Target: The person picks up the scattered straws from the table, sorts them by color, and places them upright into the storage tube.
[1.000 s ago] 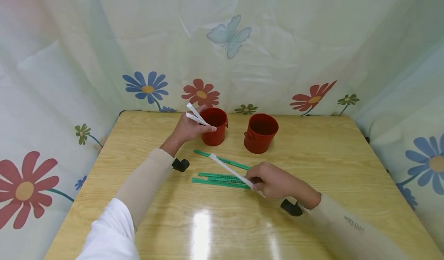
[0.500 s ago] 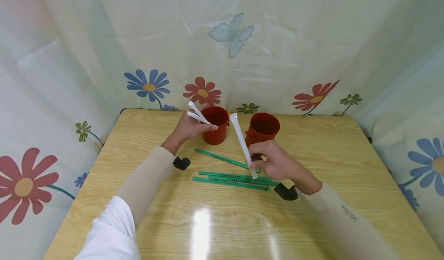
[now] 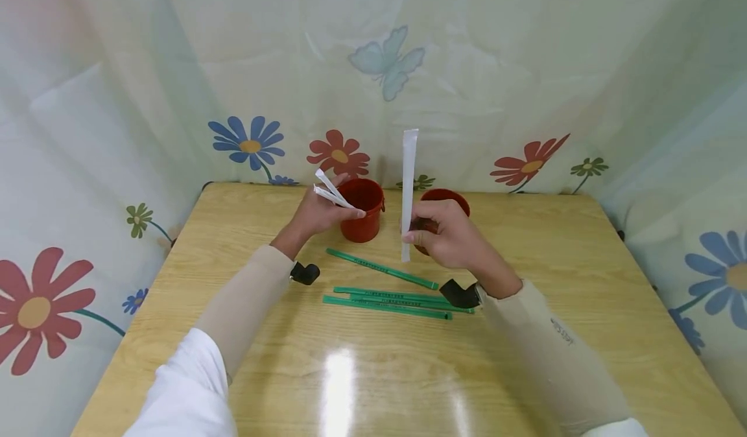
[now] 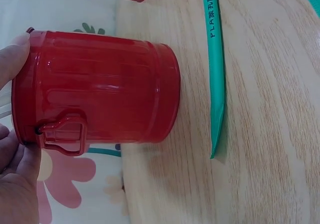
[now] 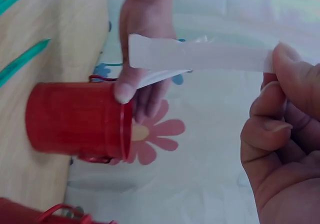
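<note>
My left hand (image 3: 315,213) grips the rim of the left red bucket (image 3: 360,228), thumb on the near side. Two white paper-wrapped straws (image 3: 334,194) lean out of this bucket over the hand. The left wrist view shows the bucket's wire handle (image 4: 62,134) hanging against its side. Between thumb and fingers, my right hand (image 3: 449,236) pinches another white paper-wrapped straw (image 3: 409,171) near its lower end. That straw stands nearly upright above the table, right of the left bucket's mouth. Its bottom end (image 5: 142,52) points toward the bucket in the right wrist view.
A second red bucket (image 3: 446,195) stands at the right, partly hidden behind my right hand. One green-wrapped straw (image 3: 382,268) lies on the wooden table (image 3: 262,359) in front of the buckets, with several more green straws (image 3: 388,306) nearer. A flowered curtain (image 3: 280,67) hangs behind.
My right hand has lifted the white straw off the area of the green straws, moved it up and away, and turned it from slanted to upright. The left hand has stayed at the bucket.
</note>
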`<action>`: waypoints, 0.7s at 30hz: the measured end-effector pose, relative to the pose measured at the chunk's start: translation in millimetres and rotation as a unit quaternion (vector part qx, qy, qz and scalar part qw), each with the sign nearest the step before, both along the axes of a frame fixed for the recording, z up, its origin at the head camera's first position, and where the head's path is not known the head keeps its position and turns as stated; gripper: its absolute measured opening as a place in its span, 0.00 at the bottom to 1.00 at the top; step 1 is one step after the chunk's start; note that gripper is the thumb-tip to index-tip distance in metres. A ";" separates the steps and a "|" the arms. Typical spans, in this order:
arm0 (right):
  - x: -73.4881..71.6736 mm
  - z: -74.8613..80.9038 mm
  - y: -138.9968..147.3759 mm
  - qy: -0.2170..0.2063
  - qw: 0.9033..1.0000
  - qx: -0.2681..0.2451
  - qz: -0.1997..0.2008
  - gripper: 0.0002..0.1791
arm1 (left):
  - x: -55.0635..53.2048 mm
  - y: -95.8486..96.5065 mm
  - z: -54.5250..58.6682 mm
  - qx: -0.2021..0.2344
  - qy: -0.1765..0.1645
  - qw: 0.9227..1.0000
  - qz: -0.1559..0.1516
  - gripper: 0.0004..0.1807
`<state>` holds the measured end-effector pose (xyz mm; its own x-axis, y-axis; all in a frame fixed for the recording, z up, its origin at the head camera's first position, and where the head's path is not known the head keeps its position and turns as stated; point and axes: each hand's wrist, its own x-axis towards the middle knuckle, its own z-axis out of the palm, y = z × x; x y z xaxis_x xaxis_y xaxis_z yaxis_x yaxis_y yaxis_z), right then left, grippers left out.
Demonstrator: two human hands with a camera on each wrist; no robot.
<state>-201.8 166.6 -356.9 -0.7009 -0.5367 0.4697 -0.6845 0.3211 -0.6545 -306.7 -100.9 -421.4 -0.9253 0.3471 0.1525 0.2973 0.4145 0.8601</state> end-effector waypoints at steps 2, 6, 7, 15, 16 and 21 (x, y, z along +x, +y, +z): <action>-3.8 4.4 -6.4 0.002 1.000 -0.003 -0.018 0.06 | 0.5 -0.5 -0.3 0.000 0.000 1.000 0.002 0.48; -12.4 10.1 -17.4 0.007 0.998 -0.010 -0.059 0.05 | 1.0 -0.6 -1.7 -0.009 0.000 1.000 -0.001 0.49; -14.9 11.2 -19.8 0.004 0.998 -0.013 -0.068 0.04 | 0.7 -0.3 -1.7 -0.008 0.003 1.000 -0.004 0.48; -40.0 15.8 -40.2 -0.016 0.992 -0.048 -0.114 0.04 | -0.2 0.0 -2.7 0.031 0.030 0.999 -0.011 0.44; -42.8 14.9 -42.1 -0.020 0.991 -0.055 -0.120 0.04 | -0.1 0.4 -3.0 0.034 0.031 0.999 -0.012 0.44; -55.1 9.4 -50.7 -0.017 0.988 -0.078 -0.136 0.04 | -1.0 2.5 -3.2 0.054 0.028 0.998 -0.018 0.41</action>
